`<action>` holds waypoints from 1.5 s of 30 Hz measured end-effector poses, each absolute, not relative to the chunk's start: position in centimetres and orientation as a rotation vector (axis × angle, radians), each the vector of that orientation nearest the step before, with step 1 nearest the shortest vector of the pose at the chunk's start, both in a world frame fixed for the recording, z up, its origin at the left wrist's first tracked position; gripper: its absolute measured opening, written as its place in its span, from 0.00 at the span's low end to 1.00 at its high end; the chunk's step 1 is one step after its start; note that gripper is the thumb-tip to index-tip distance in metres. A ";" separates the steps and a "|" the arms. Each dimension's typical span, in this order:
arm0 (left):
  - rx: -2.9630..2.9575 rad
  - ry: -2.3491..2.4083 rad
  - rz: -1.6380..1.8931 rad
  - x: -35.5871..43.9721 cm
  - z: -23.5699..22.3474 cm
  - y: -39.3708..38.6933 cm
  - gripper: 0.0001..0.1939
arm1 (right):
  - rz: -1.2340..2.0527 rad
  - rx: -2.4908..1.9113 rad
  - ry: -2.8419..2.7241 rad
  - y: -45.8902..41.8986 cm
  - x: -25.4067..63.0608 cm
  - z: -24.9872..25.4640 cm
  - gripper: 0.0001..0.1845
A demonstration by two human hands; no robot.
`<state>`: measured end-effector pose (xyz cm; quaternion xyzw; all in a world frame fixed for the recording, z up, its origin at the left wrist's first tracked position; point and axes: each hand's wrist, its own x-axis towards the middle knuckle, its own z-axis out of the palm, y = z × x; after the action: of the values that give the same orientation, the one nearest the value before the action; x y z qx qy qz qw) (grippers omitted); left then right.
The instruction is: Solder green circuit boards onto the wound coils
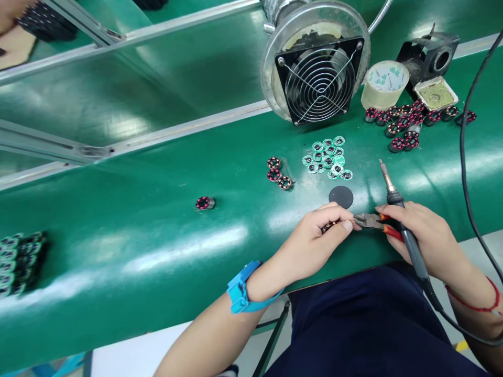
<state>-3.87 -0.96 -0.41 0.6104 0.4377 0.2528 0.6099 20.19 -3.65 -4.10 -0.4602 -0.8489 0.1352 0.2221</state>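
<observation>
Overhead view of a green counter point(118, 251) crossed by a metal rail point(133, 131), with the person's dark trousers point(353, 324) at its near edge and pale floor point(137, 351) below. Beyond the rail, at top left, another person's hand point(6, 10) rests apart from the work. At top centre stands a round extractor fan point(318, 78) behind a black wire guard; to its right are a black soldering stand point(428, 57), a sponge tray point(436, 93) and a roll of tape point(385, 84). Black cable point(463, 157) runs down the right side. Progress, as judged from the layout: a dense block of parts point(19, 262) at the left edge appears already fitted with green boards, while a loose cluster of coils point(408, 123) beside the tape shows none. Between them lie a heap of unfitted green boards point(328, 157), three coils point(275, 173) beside it and a single coil point(205, 202) farther left. A round black pad point(340, 197) sits just below the boards. Above the counter's near edge, the left hand point(310, 241), wearing a blue wrist strap point(239, 287), is closed on a small coil point(329, 226), mostly hidden by the fingers. The right hand point(428, 235), with a red cord point(471, 296) at the wrist, grips a soldering iron point(408, 241) and red-handled cutters point(373, 221), whose closed jaws point at the coil.
</observation>
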 end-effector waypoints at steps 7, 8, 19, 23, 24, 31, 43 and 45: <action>1.435 1.024 0.505 -3.8 -0.2 -1.0 0.12 | 0.378 -1.224 -2.382 -3.6 20.4 -3.9 0.17; 1.439 1.028 0.500 -3.8 -0.2 -1.0 0.13 | 0.375 -1.220 -2.386 -3.6 20.5 -3.9 0.17; 1.424 1.005 0.551 -3.9 -0.2 -0.9 0.11 | 0.441 -1.246 -2.319 -3.7 20.5 -3.9 0.15; 1.359 1.026 0.570 -3.9 0.1 -0.9 0.11 | 0.447 -1.276 -2.278 -3.7 20.6 -3.8 0.15; 1.330 1.025 0.576 -3.9 0.1 -0.9 0.10 | 0.437 -1.286 -2.288 -3.7 20.7 -3.9 0.16; 1.216 1.011 0.568 -3.9 0.2 -0.9 0.11 | 0.395 -1.253 -2.357 -3.8 20.4 -4.0 0.18; 1.185 1.004 0.570 -4.0 0.1 -0.8 0.12 | 0.413 -1.243 -2.368 -3.7 20.1 -4.0 0.17; 1.195 0.999 0.577 -3.9 0.1 -0.8 0.12 | 0.412 -1.240 -2.364 -3.7 20.0 -3.9 0.16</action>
<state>-3.95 -0.75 0.10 0.5311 0.4440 0.2564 0.6746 20.00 -3.67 -3.92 -0.4480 -0.8540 0.1488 0.2186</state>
